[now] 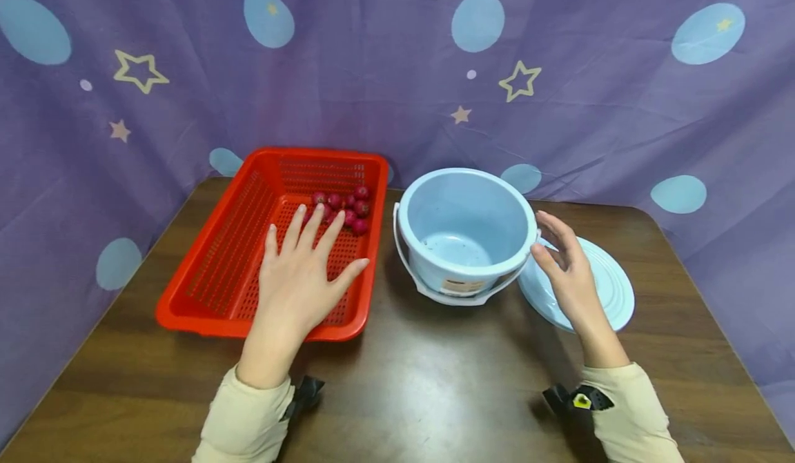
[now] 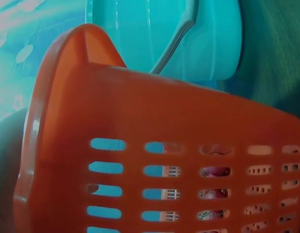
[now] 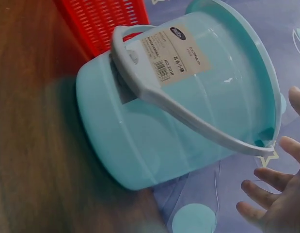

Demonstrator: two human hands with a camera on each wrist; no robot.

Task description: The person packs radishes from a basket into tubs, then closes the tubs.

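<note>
My left hand (image 1: 295, 277) hovers over a red plastic basket (image 1: 211, 326), its fingers spread and holding nothing. Small magenta-red round pieces that look like radishes (image 1: 361, 208) lie in the basket's far right corner. In the left wrist view, the slotted basket wall (image 2: 140, 107) covers most of the picture. A light blue bucket (image 1: 466, 208) stands upright, its handle (image 1: 447, 300) hanging down in front. My right hand (image 1: 568, 270) is at the bucket's right rim, fingers apart; the right wrist view shows a gap between those fingers and the bucket (image 3: 188, 145).
A round light blue lid (image 1: 611, 280) lies flat on the wooden table (image 1: 447, 394), partly beneath my right hand. Behind the table hangs a purple curtain (image 1: 385, 70) with stars and ovals. The bucket stands close to the basket's right side.
</note>
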